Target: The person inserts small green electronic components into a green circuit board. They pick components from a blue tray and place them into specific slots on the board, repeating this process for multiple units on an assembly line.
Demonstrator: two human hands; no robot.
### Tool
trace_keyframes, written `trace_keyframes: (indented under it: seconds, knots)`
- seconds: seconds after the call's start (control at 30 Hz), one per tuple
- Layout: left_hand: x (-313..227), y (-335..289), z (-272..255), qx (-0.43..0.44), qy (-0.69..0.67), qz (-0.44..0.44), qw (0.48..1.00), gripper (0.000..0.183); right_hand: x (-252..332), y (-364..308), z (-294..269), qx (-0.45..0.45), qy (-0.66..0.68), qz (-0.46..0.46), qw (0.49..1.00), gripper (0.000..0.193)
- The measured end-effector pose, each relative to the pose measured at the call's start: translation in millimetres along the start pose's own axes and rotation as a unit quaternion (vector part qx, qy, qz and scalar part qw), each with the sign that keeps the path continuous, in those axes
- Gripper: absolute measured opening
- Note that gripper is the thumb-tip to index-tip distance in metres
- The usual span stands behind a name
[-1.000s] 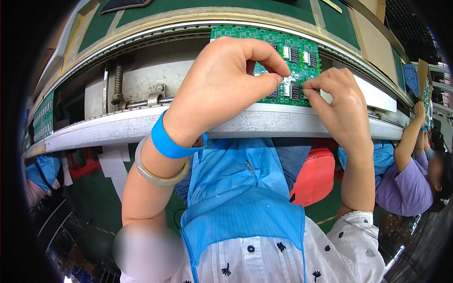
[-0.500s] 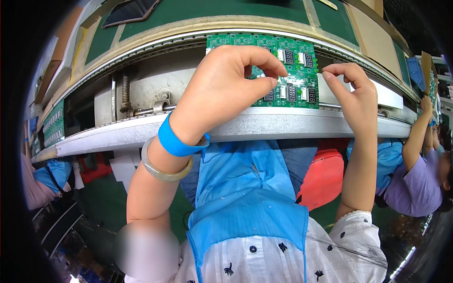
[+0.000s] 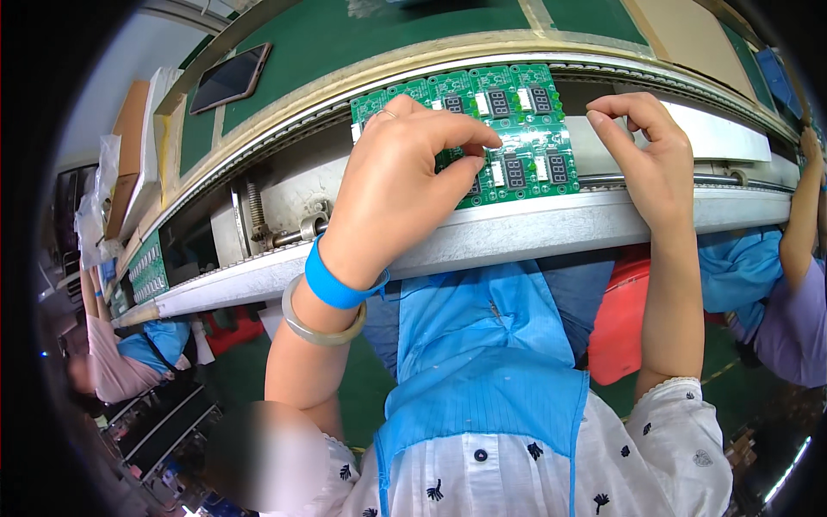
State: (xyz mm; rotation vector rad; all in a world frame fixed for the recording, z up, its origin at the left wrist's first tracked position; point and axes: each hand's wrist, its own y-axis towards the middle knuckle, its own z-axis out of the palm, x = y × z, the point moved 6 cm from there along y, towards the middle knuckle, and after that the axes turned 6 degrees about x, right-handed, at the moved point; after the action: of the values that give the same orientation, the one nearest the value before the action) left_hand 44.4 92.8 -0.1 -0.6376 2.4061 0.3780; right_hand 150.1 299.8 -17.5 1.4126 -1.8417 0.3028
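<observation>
A green circuit board panel lies across the conveyor in front of me. It carries black digit displays, white connectors and small green LEDs. Over its left part reaches my left hand, hiding some of the parts there. The thumb and index finger of that hand curve toward each other above the board, their tips a little apart with nothing visible between them. To the right of the panel, my right hand hovers above the conveyor with thumb and index finger pinched. Whatever the pinch holds, if anything, is too small to make out.
A silver conveyor rail runs along my side. On the green bench behind lies a phone. Another green panel sits farther left on the line. Co-workers are at both sides, one in a purple top. A red stool stands below.
The view has turned a little. Relative to the conveyor fittings, the panel has shifted left, and my left hand has moved left with it. My right hand keeps its pinch, now farther from the panel.
</observation>
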Motion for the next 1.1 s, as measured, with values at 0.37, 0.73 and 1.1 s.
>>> trace_keyframes:
  seconds: [0.37,0.73,1.1]
  knots:
    - [-10.8,4.6,5.4,0.018,0.042,-0.001,0.999,0.024,-0.4,0.1,-2.1,-0.002,0.025,-0.002,1.0,0.014]
    - [-13.5,5.7,4.2,0.043,0.051,-0.02,0.998,0.024,0.2,-1.4,-1.2,-0.011,0.05,-0.026,0.998,0.011]
    - [-23.5,4.6,9.9,0.02,0.058,-0.034,0.998,0.025,-2.8,-5.8,-8.1,-0.063,0.043,-0.098,0.992,0.009]
